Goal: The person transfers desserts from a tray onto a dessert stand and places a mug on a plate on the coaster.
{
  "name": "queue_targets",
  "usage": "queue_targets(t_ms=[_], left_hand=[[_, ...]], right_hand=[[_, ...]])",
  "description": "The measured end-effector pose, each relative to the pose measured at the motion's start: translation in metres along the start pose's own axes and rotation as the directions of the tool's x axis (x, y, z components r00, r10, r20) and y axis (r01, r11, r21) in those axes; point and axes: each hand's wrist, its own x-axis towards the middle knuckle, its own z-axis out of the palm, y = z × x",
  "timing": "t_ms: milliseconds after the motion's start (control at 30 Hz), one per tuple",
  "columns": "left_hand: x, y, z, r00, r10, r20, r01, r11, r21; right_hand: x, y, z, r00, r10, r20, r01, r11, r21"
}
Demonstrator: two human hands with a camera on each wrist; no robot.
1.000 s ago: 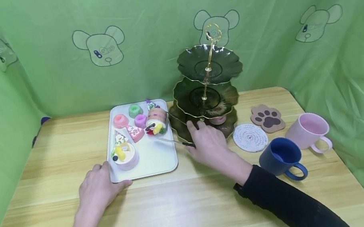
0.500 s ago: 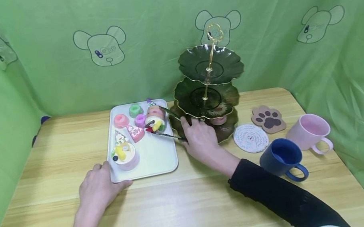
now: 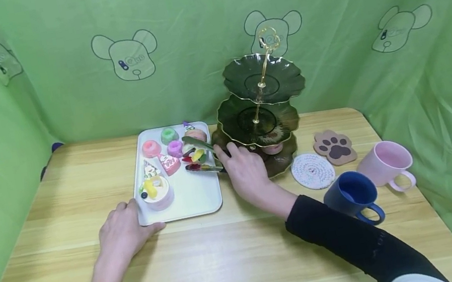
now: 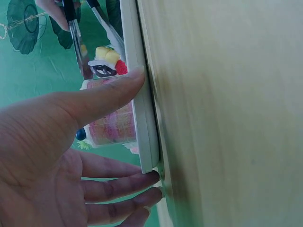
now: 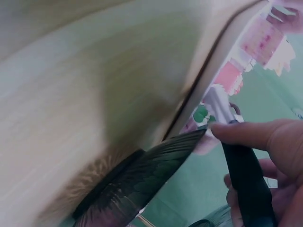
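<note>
My left hand point(image 3: 120, 232) grips the near left corner of a white tray point(image 3: 195, 199), thumb along the front edge and fingers at the left side. My right hand point(image 3: 247, 170) holds metal tongs point(image 3: 205, 168) by their black handles, shown close up in the right wrist view. The spread tong arms reach over the tray's right edge, one on each side of a fruit-topped cake cup point(image 3: 199, 155) lying on its side. Another fruit-topped cake cup point(image 3: 157, 194) stands upright near my left hand. Between them sit cake slices point(image 3: 170, 163) and small ring-shaped sweets point(image 3: 151, 148).
A dark three-tier stand point(image 3: 262, 79) with gold rims rises behind my right hand; a pink piece point(image 3: 273, 149) sits on its bottom tier. To the right are a white round coaster point(image 3: 313, 171), a paw-shaped coaster point(image 3: 335, 147), a blue mug point(image 3: 351, 194) and a pink mug point(image 3: 384, 163).
My right hand and the tongs have moved left, bringing the tong tips further over the lying cake cup. My left hand and the tray stay in place.
</note>
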Motion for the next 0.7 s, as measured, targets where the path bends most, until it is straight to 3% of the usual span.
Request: queue_targets(t_ms=[133, 300, 433, 700], left_hand=[[0.0, 0.0, 0.0, 1.0, -0.003, 0.002, 0.003, 1.0, -0.004], [0.0, 0.0, 0.001, 1.0, -0.003, 0.005, 0.003, 1.0, -0.006], [0.0, 0.0, 0.001, 1.0, -0.001, -0.001, 0.001, 1.0, 0.0], [0.0, 0.001, 0.001, 1.0, 0.001, 0.0, -0.001, 1.0, -0.008]], right_hand=[[-0.001, -0.001, 0.003, 0.999, -0.02, -0.047, 0.018, 0.999, -0.042], [0.0, 0.001, 0.003, 0.999, -0.021, -0.049, 0.019, 0.999, -0.047], [-0.002, 0.003, 0.001, 1.0, -0.016, 0.003, 0.016, 1.0, 0.0], [-0.005, 0.013, -0.018, 0.99, 0.011, 0.144, -0.039, 0.98, 0.195]])
